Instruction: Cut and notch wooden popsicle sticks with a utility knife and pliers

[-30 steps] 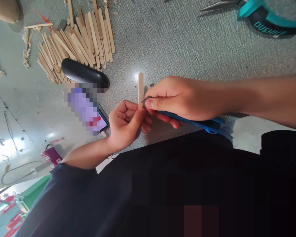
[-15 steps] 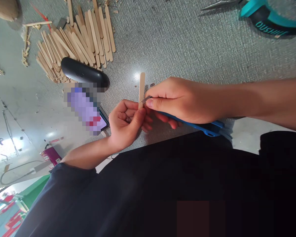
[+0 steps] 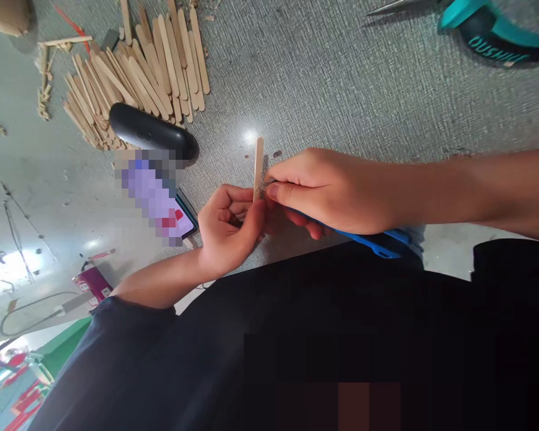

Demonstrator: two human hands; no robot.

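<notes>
My left hand (image 3: pixel 231 230) pinches the lower end of a pale wooden stick (image 3: pixel 259 161), holding it upright above the grey table (image 3: pixel 323 90). My right hand (image 3: pixel 327 188) grips a blue-handled knife (image 3: pixel 368 240). Its small metal blade tip touches the stick's right edge just above my left thumb. Both hands are closed and meet at the stick, near the table's front edge.
A heap of several wooden sticks (image 3: pixel 135 72) lies at the back left, with a black oblong case (image 3: pixel 150 133) in front of it and a phone (image 3: pixel 179 218) beside my left hand. Teal-handled pliers (image 3: pixel 489 33) rest at the back right. Small wood scraps (image 3: pixel 45 99) lie at far left.
The stick has tilted slightly and both hands have shifted a little lower. The blade stays against the stick's edge.
</notes>
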